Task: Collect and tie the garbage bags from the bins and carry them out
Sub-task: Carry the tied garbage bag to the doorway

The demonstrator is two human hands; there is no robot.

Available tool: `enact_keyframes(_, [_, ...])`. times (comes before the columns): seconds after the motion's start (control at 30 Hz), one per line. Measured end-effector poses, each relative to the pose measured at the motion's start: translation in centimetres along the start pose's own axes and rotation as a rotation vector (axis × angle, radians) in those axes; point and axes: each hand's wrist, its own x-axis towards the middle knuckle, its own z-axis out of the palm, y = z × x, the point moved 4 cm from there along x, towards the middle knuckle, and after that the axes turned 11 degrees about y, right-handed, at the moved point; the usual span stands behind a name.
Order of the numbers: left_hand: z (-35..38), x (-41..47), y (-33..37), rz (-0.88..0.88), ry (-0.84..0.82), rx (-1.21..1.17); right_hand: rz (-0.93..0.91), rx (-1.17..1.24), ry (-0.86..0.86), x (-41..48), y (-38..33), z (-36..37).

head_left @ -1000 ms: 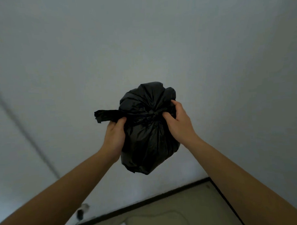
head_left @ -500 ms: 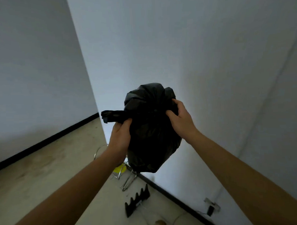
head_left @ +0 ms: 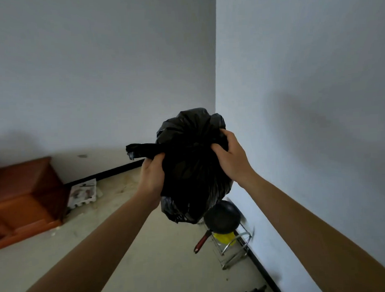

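Note:
A full black garbage bag (head_left: pixel 191 167) hangs in the air in front of me, its top gathered into a bunch. My left hand (head_left: pixel 152 174) grips the bag's left side, with a twisted tail of plastic (head_left: pixel 141 150) sticking out leftward above the fingers. My right hand (head_left: pixel 231 157) clutches the gathered plastic at the bag's upper right. Both arms are stretched forward. The bag's underside and the knot itself are too dark to make out.
A room corner lies ahead. A black frying pan (head_left: pixel 221 219) with a red handle rests on a wire rack (head_left: pixel 231 247) by the right wall, a yellow item under it. A reddish wooden cabinet (head_left: pixel 25 199) stands at left, a flat printed sheet (head_left: pixel 83 193) beside it.
The view has swung left along the walls, bringing the wooden cabinet and pan into sight. Both hands keep the same hold on the bag.

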Motion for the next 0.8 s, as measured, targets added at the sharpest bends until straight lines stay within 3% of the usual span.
enact_keyframes(0.2, [0.0, 12.2, 2.1, 0.055, 0.078, 0.019, 0.0, 0.072, -0.099, 11.6, 0.2, 9.0])
enact_keyframes(0.47, [-5.2, 29.4, 0.9, 0.03, 0.228, -0.043, -0.026, 0.063, -0.232, 23.3, 2.1, 26.1])
enact_keyframes(0.67, [-5.5, 47.1, 0.0, 0.011, 0.102, -0.032, -0.002, 0.036, -0.18, 35.5, 5.1, 37.7])
enact_keyframes(0.8, [-2.6, 58.4, 2.0, -0.004, 0.007, -0.013, 0.037, 0.013, -0.093, 44.2, 5.6, 41.2])
